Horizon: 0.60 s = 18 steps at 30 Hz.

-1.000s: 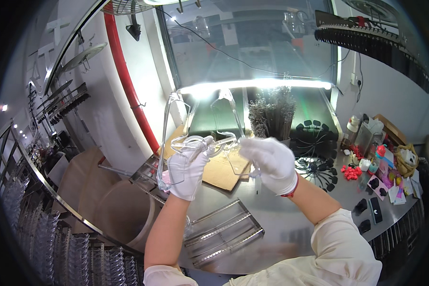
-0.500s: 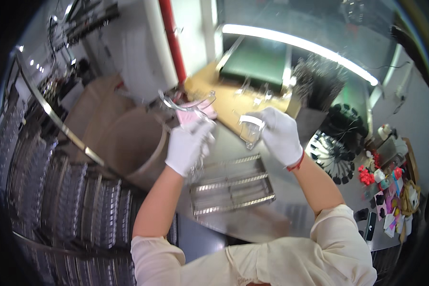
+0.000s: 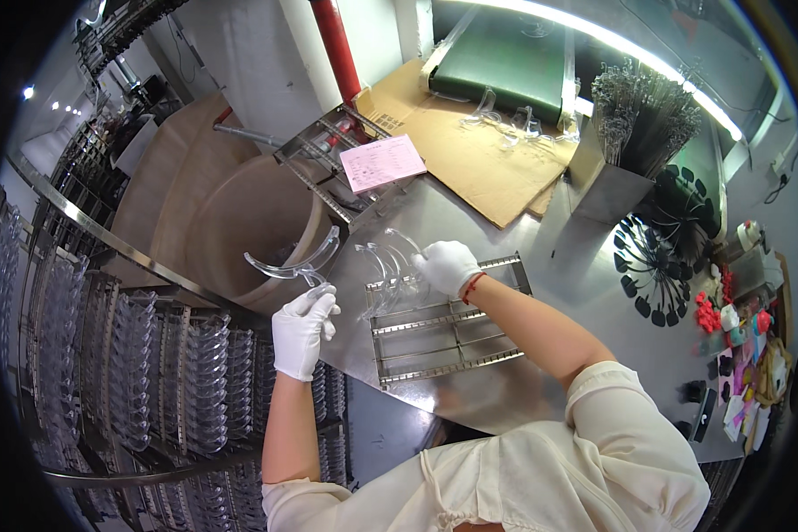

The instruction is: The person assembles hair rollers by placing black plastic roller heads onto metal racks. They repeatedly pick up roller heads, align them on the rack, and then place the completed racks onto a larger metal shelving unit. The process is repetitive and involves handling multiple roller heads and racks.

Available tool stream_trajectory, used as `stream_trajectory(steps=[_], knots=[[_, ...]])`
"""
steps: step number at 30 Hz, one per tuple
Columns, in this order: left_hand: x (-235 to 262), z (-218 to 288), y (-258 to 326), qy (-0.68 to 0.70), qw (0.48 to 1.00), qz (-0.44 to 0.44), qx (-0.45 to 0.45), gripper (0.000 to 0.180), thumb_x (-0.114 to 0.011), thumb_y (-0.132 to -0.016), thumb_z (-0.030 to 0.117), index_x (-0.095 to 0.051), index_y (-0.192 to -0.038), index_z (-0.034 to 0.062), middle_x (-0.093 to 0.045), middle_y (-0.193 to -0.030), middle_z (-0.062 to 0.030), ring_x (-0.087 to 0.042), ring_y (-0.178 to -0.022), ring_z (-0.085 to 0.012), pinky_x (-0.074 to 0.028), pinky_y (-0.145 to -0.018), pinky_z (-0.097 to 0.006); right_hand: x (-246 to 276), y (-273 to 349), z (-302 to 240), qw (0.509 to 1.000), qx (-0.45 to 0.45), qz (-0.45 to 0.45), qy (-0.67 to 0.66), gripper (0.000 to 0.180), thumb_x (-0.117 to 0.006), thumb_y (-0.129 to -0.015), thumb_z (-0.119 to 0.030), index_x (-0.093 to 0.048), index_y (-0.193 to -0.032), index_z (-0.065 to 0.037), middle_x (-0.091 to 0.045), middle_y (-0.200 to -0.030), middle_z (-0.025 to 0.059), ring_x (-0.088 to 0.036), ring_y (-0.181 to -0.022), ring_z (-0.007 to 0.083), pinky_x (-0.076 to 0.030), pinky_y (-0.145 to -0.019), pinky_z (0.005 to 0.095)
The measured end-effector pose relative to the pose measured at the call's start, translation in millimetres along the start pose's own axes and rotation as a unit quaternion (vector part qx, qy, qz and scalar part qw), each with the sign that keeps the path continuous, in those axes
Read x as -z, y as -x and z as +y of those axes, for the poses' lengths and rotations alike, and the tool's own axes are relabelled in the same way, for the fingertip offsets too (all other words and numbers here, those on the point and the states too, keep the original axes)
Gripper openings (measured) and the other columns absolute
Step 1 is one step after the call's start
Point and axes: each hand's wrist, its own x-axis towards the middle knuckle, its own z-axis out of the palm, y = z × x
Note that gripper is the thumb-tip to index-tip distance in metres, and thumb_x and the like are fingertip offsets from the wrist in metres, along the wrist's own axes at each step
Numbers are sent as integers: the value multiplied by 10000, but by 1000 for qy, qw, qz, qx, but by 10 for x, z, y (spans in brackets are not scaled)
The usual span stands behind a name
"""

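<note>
My left hand (image 3: pixel 301 332), in a white glove, pinches the lower end of a clear curved plastic piece (image 3: pixel 303 269) whose arms fork upward. On the metal table lies a slotted metal rack (image 3: pixel 452 365) with long rails. Several clear curved plastic pieces (image 3: pixel 381 266) stand at its far left part. My right hand (image 3: pixel 449 268), also white-gloved and with a red cord at the wrist, is closed over the rack's far rail, at the rightmost of these pieces. Its fingertips are partly hidden, but they appear to grip that piece.
A pink sheet (image 3: pixel 383 163) lies on another metal rack at the far left. Behind are flat cardboard (image 3: pixel 470 168), a green conveyor belt (image 3: pixel 501 66) with clear pieces at its end, and a bin of thin metal rods (image 3: pixel 598 182). A brown drum (image 3: pixel 248 230) and loaded racks (image 3: pixel 133 372) stand left.
My right hand has brought its clear piece down and left to the rack. My left hand has moved left and nearer, still holding a clear piece. The whole view has shifted.
</note>
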Motion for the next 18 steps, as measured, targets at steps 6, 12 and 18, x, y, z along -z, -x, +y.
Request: stream_trajectory(steps=[6,12,18], knots=[[-64,76,-116,66,991,-106,-50,202,-698,-969,99,-754,-1100,-45,-734,-820,-71,-535,-575,-62,-411,-545,-197,117,-141,-145,993,4,-77,91,453,-495,-949,-378,-790,-996,-38,-760,-998,220,-739,-968,386,-569,-890,464],[-285,176,-158,64,974,-216,-40,236,-688,-985,115,-717,-1109,-84,-735,-846,-90,-537,-592,-67,-415,-567,-195,35,-95,-246,993,-3,-51,104,671,-384,-1056,-541,-775,-911,-16,-744,-978,252,-714,-947,439,-552,-878,498],[-472,178,-74,-6,961,-270,-63,247,-641,-1024,169,-728,-1102,-49,-720,-786,-75,-497,-573,-44,-402,-554,-194,356,67,204,857,105,-210,-458,377,-551,-1050,-386,-745,-1043,-64,-759,-907,135,-736,-821,261,-571,-725,344]])
